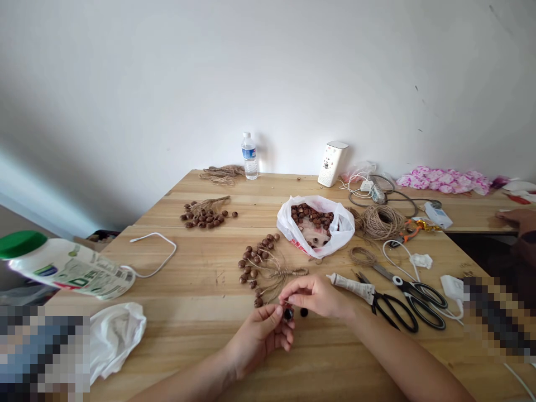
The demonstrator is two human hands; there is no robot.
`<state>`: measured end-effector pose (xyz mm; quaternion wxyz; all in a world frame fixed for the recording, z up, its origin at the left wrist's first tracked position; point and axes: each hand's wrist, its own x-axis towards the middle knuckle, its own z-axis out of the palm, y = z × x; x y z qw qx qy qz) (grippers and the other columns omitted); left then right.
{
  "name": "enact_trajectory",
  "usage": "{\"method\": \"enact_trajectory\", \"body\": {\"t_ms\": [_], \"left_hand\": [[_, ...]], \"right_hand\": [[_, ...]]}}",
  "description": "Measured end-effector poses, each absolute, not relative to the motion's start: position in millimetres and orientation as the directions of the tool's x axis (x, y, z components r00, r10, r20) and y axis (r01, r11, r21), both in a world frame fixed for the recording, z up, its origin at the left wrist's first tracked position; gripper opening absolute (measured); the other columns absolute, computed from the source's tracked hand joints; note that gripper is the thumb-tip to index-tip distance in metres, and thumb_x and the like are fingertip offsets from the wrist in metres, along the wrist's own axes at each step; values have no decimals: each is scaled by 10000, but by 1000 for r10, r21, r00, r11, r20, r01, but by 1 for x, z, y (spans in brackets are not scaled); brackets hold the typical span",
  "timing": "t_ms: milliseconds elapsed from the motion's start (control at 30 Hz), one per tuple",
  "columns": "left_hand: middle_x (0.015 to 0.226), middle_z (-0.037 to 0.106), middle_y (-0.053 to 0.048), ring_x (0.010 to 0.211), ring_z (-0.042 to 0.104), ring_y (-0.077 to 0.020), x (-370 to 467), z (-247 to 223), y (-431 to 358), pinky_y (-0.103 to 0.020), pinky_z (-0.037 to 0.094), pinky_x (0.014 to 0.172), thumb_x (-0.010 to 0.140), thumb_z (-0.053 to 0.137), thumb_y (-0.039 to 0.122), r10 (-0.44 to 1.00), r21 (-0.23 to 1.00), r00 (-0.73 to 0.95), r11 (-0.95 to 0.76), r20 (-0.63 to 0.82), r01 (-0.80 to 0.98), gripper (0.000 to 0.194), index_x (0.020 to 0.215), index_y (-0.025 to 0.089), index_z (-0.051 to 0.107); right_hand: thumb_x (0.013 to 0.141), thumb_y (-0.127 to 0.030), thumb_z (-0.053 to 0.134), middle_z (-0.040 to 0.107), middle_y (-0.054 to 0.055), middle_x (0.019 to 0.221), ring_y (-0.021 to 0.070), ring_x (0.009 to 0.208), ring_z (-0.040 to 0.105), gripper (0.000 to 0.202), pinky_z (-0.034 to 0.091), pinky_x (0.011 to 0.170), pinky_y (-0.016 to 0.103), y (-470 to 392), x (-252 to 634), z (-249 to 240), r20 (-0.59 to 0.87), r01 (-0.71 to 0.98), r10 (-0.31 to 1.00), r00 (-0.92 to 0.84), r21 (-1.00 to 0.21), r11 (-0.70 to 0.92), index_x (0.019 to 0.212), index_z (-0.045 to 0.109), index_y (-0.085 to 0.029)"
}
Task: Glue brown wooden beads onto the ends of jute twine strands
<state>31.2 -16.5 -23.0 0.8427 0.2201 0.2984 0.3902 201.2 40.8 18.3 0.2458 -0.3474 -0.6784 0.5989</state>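
Note:
Near the table's front edge, my left hand (266, 329) is closed, its thumb and fingers around a small dark, round piece (288, 314) with a shiny black face. My right hand (316, 296) pinches just above that piece; a thin pale strand seems to show at its fingertips, too small to be sure of. Close by on the wood lies a black round cap (304, 312). Just beyond my hands is a bundle of twine (282, 273) with brown nuts (253, 259) on its strand ends. A glue-like tube (354, 287) lies beside my right wrist.
A white plastic bag (288, 226) of brown nuts stands ahead. Two pairs of scissors (422, 301), a twine roll (382, 222) and cables are to the right. A second nut bundle (207, 215), a bottle (250, 159) and a green-capped container (79, 268) are farther out. Another person's hand (517, 218) rests at right.

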Motion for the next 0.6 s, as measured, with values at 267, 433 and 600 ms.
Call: {"method": "enact_trajectory", "body": {"t_ms": [267,433,600], "left_hand": [[736,644,-86,569,600,-137,31,-20,-16,-248,442,514,784,614,310,790,583,513,602,-336,-546,208,787,101,606],[736,640,-80,571,596,-131,30,-22,-16,-252,447,528,797,597,311,793,575,515,599,-326,-558,204,783,108,608],[740,638,-80,571,594,-129,30,-23,-16,-252,448,528,799,594,321,796,578,517,593,-314,-561,214,782,108,612]], "right_hand": [[867,-341,512,687,80,975,184,923,627,269,487,820,320,40,202,20,-44,151,774,-632,-986,67,992,659,-152],[864,-344,517,677,89,1025,186,945,627,300,501,811,331,38,202,15,-47,135,780,-624,-990,48,1078,608,-156],[840,-314,551,685,71,983,176,919,632,239,506,807,323,37,200,14,9,130,804,-594,-986,106,1001,643,-164]]}}
